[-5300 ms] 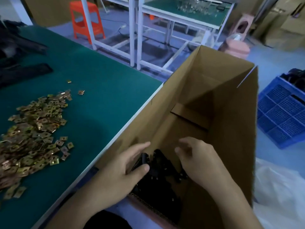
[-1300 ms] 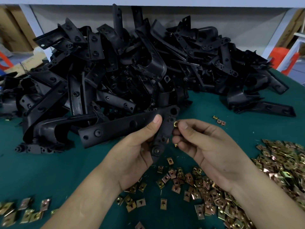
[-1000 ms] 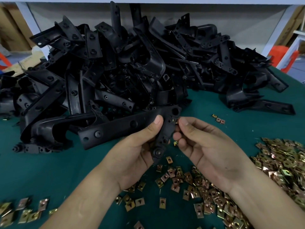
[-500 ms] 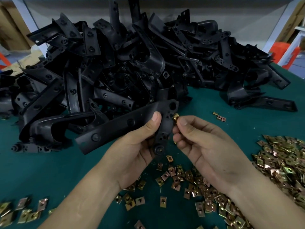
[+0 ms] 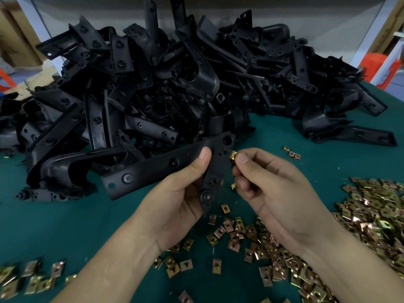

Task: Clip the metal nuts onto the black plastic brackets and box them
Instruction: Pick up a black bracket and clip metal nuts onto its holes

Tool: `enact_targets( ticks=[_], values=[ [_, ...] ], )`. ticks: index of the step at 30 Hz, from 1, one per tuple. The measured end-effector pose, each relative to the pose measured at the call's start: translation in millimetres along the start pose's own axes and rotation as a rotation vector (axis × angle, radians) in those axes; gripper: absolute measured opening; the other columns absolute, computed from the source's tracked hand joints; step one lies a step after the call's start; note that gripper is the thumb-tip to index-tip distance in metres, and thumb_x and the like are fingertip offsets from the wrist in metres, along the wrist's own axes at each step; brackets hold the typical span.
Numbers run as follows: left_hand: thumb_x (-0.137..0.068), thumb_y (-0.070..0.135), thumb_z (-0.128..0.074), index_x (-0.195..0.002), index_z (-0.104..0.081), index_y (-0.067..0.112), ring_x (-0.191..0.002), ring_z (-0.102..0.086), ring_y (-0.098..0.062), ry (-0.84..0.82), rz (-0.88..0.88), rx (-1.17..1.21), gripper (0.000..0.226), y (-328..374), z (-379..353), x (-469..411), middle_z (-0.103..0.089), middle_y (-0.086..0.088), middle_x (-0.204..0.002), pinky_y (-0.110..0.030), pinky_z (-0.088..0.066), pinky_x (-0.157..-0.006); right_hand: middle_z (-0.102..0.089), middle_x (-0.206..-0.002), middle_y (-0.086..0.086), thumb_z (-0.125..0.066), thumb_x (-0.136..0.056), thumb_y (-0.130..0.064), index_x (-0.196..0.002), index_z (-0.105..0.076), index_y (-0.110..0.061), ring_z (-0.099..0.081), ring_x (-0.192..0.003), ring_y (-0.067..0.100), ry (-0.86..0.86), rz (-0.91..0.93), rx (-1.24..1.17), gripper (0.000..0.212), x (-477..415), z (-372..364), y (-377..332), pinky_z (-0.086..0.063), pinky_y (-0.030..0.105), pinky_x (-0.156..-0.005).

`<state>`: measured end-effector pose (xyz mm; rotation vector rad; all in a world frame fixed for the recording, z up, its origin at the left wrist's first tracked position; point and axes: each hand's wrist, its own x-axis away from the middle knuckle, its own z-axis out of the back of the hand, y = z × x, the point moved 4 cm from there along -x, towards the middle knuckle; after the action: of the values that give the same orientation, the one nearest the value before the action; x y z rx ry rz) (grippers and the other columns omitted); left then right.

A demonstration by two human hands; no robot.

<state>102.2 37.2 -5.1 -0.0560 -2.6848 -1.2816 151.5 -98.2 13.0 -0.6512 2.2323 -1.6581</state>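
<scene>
Held bracket (image 5: 157,169): black plastic, bent in an L; long arm runs down to the left, short arm hangs toward the palm; raised above the counter (image 5: 65,226), in front of the bracket pile (image 5: 175,84)
Nut (image 5: 233,154): brass-coloured clip at the upper right edge of the held bracket, just below its corner hole; whether it touches that edge cannot be told
Left hand (image 5: 175,206): enters from lower left, forearm bare; thumb pressed flat on the bracket's face near the bend, fingers curled behind; clamped on the held bracket
Right hand (image 5: 277,193): enters from lower right, back of the hand upward; thumb and forefinger pinch the nut; the other fingers are curled in, with a second nut (image 5: 233,186) showing at them
Hands: close together, the bracket's short arm between them
Loose nuts (image 5: 240,237): scattered on the counter below both hands, thickening into a heap at the right edge; a smaller group lies at lower left, three more lie apart beyond the right hand
Bracket pile: large tangled mound across the far half of the counter
Counter: green surface
Surroundings: orange stool (image 5: 376,66) past the far right corner
</scene>
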Motion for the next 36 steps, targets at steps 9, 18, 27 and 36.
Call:
enact_targets(
  ticks=[9, 18, 27, 36],
  values=[
    [-0.092, 0.034, -0.066, -0.101, -0.081, 0.018, -0.075, -0.072, -0.008, -0.022, -0.002, -0.040, 0.024, -0.7, 1.3, 0.1, -0.076, 0.003, -0.090, -0.018, -0.055, -0.061, -0.057, -0.072, -0.003, -0.065, -0.087, -0.025, -0.081, -0.072, -0.016, -0.047, -0.060, 0.005, -0.010, 0.036, 0.068, 0.012, 0.2, -0.8, -2.3, -0.040, 0.017, -0.053],
    [-0.079, 0.042, -0.075, -0.101, -0.082, 0.022, -0.078, -0.071, -0.007, -0.010, 0.015, -0.171, 0.031, -2.6, 0.3, 2.3, -0.077, 0.003, -0.093, -0.018, -0.055, -0.063, -0.052, -0.059, -0.008, -0.067, -0.088, -0.030, -0.069, -0.070, -0.023, -0.040, -0.055, 0.006, 0.017, 0.066, 0.103, 0.021, 4.0, -2.4, 0.0, -0.039, 0.017, -0.052],
    [-0.087, 0.035, -0.071, -0.100, -0.082, 0.021, -0.078, -0.072, -0.007, -0.004, -0.034, -0.044, 0.022, 1.2, -0.7, -0.1, -0.077, 0.004, -0.092, -0.018, -0.056, -0.064, -0.063, -0.084, -0.001, -0.064, -0.093, -0.022, -0.098, -0.077, -0.014, -0.054, -0.074, 0.007, -0.021, -0.039, -0.045, 0.016, 0.0, -1.7, 5.8, -0.047, 0.021, -0.067],
    [-0.089, 0.033, -0.066, -0.102, -0.082, 0.016, -0.083, -0.073, -0.007, 0.057, -0.065, 0.030, 0.027, 3.7, 8.9, -5.7, -0.077, 0.000, -0.099, -0.017, -0.057, -0.072, -0.074, -0.111, 0.020, -0.037, -0.096, 0.022, -0.115, -0.063, 0.004, -0.072, -0.109, 0.027, 0.025, -0.113, -0.394, 0.037, -6.2, 3.5, 11.9, -0.058, 0.027, -0.088]
  ],
)
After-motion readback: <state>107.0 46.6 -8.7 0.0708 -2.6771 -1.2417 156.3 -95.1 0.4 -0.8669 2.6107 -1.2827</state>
